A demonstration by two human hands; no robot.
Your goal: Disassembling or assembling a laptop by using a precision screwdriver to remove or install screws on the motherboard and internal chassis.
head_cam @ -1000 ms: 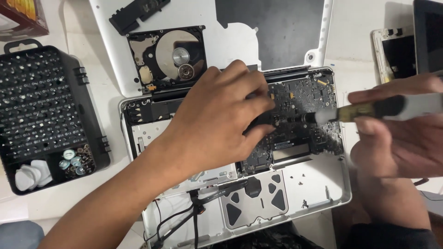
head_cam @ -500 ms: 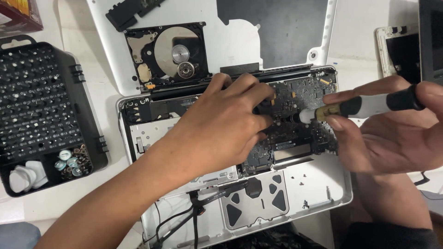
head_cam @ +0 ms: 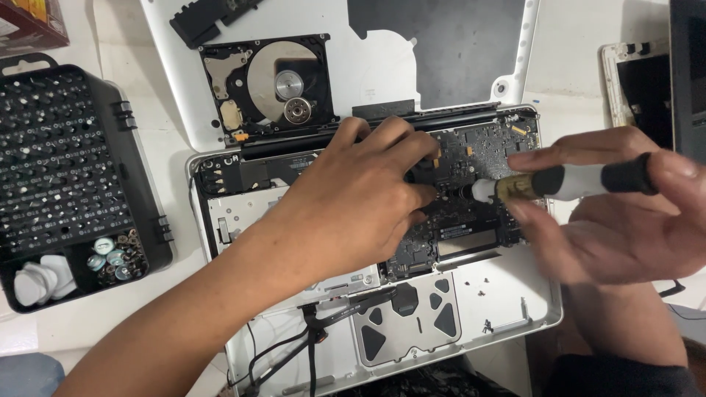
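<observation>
Already the white laptop shell [head_cam: 515,309] lies opened up, its trackpad underside [head_cam: 408,320] bare at 6 o'clock and loose black cables [head_cam: 294,345] trailing out; the logic board [head_cam: 471,184] sits in place, so work on it looks unfinished. The left hand [head_cam: 353,198] presses flat on the board, fingers spread, gripping nothing. At 3 o'clock the right hand [head_cam: 625,213] grasps a screwdriver [head_cam: 566,180], tip on the board. At 12 o'clock rests an exposed hard drive [head_cam: 268,84].
</observation>
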